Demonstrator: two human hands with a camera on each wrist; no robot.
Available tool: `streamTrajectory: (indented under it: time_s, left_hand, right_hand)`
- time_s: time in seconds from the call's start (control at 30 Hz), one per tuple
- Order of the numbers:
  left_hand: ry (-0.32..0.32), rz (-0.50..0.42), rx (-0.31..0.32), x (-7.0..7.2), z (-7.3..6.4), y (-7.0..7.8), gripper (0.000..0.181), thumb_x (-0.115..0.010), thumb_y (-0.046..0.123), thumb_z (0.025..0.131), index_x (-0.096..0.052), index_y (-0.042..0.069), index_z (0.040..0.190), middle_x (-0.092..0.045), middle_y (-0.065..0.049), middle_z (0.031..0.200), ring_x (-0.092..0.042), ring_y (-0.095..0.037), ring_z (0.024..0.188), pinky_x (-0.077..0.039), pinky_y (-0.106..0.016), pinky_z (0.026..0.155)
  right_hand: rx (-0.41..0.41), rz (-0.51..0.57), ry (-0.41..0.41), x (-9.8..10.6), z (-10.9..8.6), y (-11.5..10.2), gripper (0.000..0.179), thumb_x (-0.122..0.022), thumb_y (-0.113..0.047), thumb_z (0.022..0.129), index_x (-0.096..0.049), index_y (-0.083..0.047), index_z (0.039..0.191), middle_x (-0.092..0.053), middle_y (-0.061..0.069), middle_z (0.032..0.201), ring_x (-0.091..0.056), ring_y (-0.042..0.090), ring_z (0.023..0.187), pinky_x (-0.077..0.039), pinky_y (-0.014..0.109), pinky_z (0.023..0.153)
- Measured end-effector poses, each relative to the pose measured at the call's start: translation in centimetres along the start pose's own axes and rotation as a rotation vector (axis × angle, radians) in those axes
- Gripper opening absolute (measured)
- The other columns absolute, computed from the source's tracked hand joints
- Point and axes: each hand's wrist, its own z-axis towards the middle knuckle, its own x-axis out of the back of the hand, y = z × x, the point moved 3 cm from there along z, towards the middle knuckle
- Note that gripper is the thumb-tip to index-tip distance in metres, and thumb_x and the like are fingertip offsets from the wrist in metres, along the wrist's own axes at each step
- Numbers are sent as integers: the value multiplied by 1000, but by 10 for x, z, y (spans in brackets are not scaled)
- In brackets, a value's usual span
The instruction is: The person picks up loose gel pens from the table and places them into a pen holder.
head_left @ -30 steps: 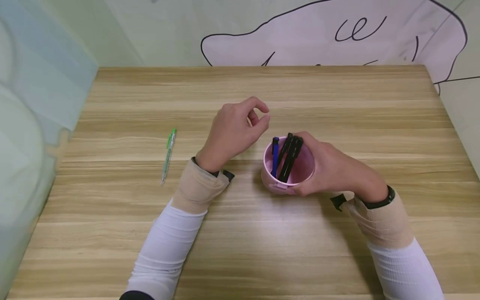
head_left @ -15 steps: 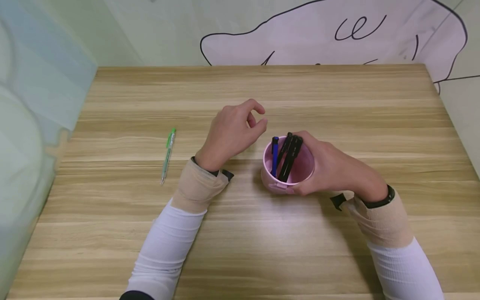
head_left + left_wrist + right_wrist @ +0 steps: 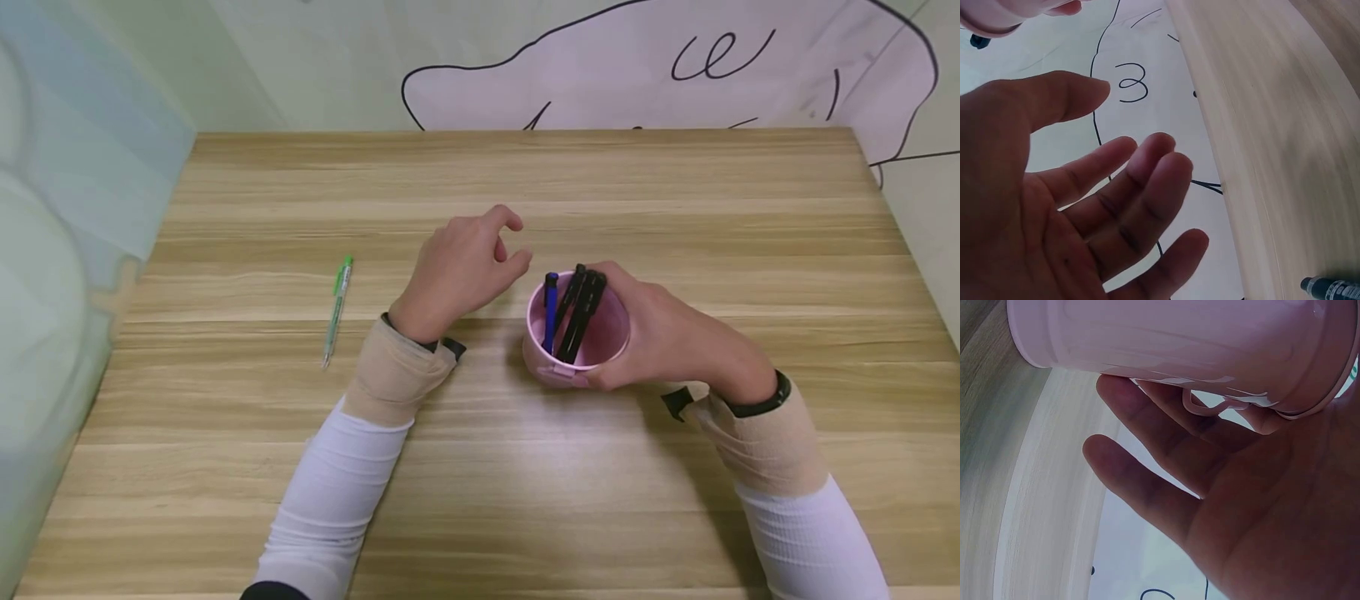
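From afar I see the right hand (image 3: 663, 329) curled round the cup (image 3: 611, 337), pens (image 3: 582, 321) inside, near the table's (image 3: 487, 500) middle; the left hand (image 3: 463, 265), just beside, is loosely bent, holding nothing. I expect a light, stiff, slick cup, best gripped round its wall.

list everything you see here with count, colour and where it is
cup: 1, pink, in the right hand
blue pen: 1, blue with black top, in the cup
black pens: at least 2, black, leaning in the cup
green pen: 1, green and clear, table's left side
dark pen end: 1, dark, left wrist view's corner; possibly the green pen
table: 1, light wood, beneath
wall: pale, black line drawing, behind
sleeves: 2, white, forearms
wraps: 2, beige, wrists
left hand: 1, left of cup
right hand: 1, around cup
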Motion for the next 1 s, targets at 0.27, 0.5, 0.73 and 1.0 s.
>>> streamTrajectory:
  time_s: [0.27,0.5,0.73,1.0]
  left_hand:
    - [-27,14,19,-2,-1,-3,41,-62,37,95,-62,12,128,-64,2,84,-59,-17,67,-47,-34,56]
    - [-51,85,141,-2,-2,-7,48,-60,42,93,-58,15,133,-62,0,85,-59,-21,72,-48,-40,56]
    - [-88,105,202,-3,-2,-10,53,-60,45,94,-56,13,137,-56,-3,76,-54,-21,64,-44,-38,50]
    - [-116,139,253,-4,-4,-13,59,-60,48,94,-53,12,139,-60,-7,82,-55,-23,66,-45,-40,53]
  right_hand:
    - [1,10,-11,-1,0,0,93,-95,-30,64,-42,-17,140,-62,2,119,-63,23,102,-54,42,85]
    - [-7,-5,-4,-1,0,0,94,-95,-30,64,-42,-16,140,-63,2,119,-63,22,102,-54,40,84]
    - [0,6,4,0,-1,0,93,-95,-28,62,-43,-17,139,-62,1,119,-63,22,102,-54,41,85]
    - [9,9,3,0,0,1,91,-95,-29,63,-44,-17,136,-63,1,118,-63,22,101,-54,40,85]
